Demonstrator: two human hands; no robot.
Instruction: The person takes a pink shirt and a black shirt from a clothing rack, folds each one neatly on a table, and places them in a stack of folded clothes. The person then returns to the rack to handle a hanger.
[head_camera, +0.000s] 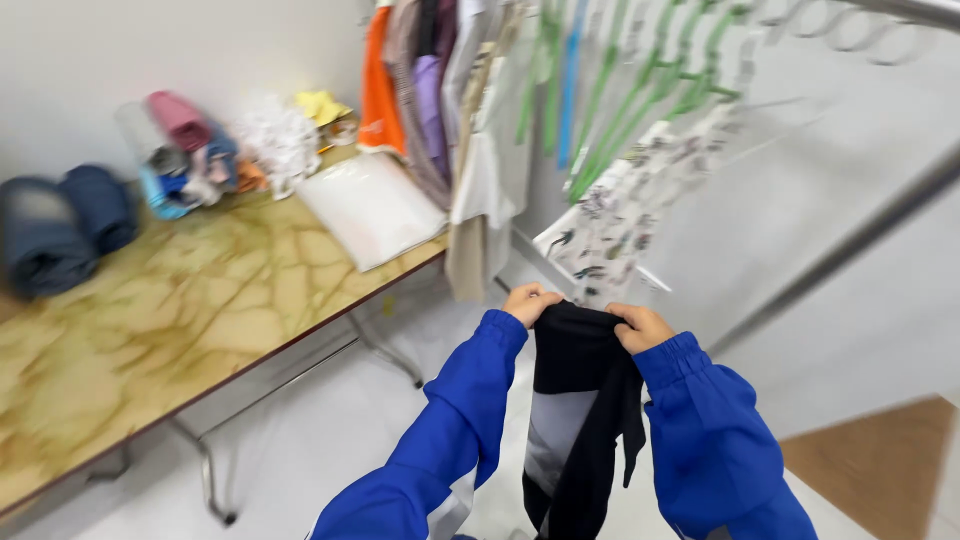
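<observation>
My left hand (530, 302) and my right hand (638, 325) both grip the top edge of a black and grey garment (575, 400), which hangs down between my blue sleeves. In front of my hands a white garment with a dark print (620, 215) hangs from a green hanger (640, 110) on the clothes rail (900, 12). The hands are just below and near that printed garment.
A yellow marbled table (190, 310) stands at the left with rolled dark blue clothes (60, 225), a pile of coloured rolled clothes (190, 155) and a white plastic packet (372, 208). Orange, purple and beige garments (430, 110) hang beside it. Several empty green hangers line the rail.
</observation>
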